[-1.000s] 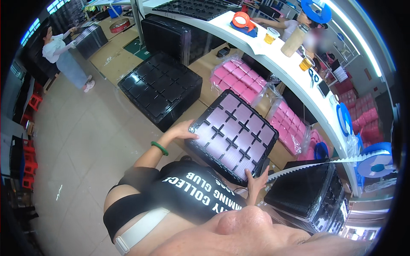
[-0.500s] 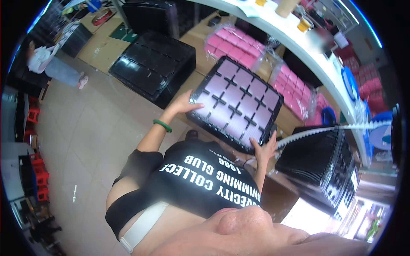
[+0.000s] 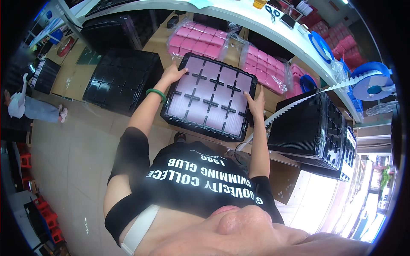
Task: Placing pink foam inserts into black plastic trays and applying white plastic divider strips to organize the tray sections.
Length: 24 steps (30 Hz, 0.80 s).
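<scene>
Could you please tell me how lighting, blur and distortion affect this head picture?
In the head view, the white bench bows with fisheye distortion; strong light washes out the lower right; wrapped pink packs carry glints; the black-and-lilac tray, left hand and right hand look fairly sharp, while the left sleeve looks hazy.

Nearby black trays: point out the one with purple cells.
The tray between the left hand and right hand: its cells show purple, while the left stack and right stack look black.

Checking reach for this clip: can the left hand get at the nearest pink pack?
Likely yes: the pink pack lies just beyond the left hand with nothing visible between, though that hand holds the tray.
</scene>
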Available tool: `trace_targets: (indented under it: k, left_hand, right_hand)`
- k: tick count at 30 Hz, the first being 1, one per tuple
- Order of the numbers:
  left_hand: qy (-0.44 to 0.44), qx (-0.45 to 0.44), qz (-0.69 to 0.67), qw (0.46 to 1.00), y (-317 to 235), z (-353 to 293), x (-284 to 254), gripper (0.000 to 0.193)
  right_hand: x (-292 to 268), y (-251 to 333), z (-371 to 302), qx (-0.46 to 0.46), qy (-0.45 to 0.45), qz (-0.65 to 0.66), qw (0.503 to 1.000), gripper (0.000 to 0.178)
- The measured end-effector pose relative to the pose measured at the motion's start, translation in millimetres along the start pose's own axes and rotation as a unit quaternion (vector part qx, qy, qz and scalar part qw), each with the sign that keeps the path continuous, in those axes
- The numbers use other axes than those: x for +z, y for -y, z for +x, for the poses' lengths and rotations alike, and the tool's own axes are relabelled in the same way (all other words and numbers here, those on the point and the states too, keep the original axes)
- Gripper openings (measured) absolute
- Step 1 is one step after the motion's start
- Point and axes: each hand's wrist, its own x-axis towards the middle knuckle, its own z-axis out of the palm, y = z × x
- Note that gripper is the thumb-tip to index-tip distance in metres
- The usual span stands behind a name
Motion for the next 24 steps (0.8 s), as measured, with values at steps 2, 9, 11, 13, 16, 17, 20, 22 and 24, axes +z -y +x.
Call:
trace_targets:
  k: [2, 9, 11, 13, 16, 17, 20, 22, 24]
  left_hand:
    - [-0.004, -0.016, 0.001, 1.000, 7, 30, 10, 0.088]
    - [0.004, -0.026, 0.052, 0.998, -7, 70, 30, 0.087]
    - [0.016, -0.023, 0.063, 0.998, -5, 81, 30, 0.083]
    - [0.022, -0.012, 0.038, 0.999, -15, 88, 31, 0.077]
    - [0.011, -0.010, 0.024, 1.000, -11, 82, 32, 0.070]
    - [0.008, -0.014, -0.022, 1.000, -9, 77, 32, 0.069]
    - [-0.042, -0.014, -0.124, 0.991, 26, 28, 30, 0.064]
    - [-0.056, -0.001, -0.199, 0.978, 29, -31, 25, 0.065]
    - [-0.061, -0.016, -0.226, 0.972, 50, -96, 15, 0.064]
  right_hand:
    - [14, 7, 23, 0.028, 0.001, -0.028, 0.999, 0.101]
    - [41, 0, 62, 0.104, -0.011, -0.091, 0.990, 0.096]
    - [38, -1, 73, 0.102, 0.004, -0.125, 0.987, 0.086]
    - [32, -18, 87, 0.120, -0.022, -0.073, 0.990, 0.066]
    - [29, -20, 84, 0.093, -0.014, 0.040, 0.995, 0.067]
    - [25, -23, 78, 0.077, -0.014, 0.089, 0.993, 0.069]
    - [9, -11, 23, 0.093, -0.009, 0.040, 0.995, 0.086]
    - [-12, -28, -34, 0.072, -0.003, 0.064, 0.995, 0.093]
    - [-22, -16, -93, 0.063, 0.006, 0.098, 0.993, 0.096]
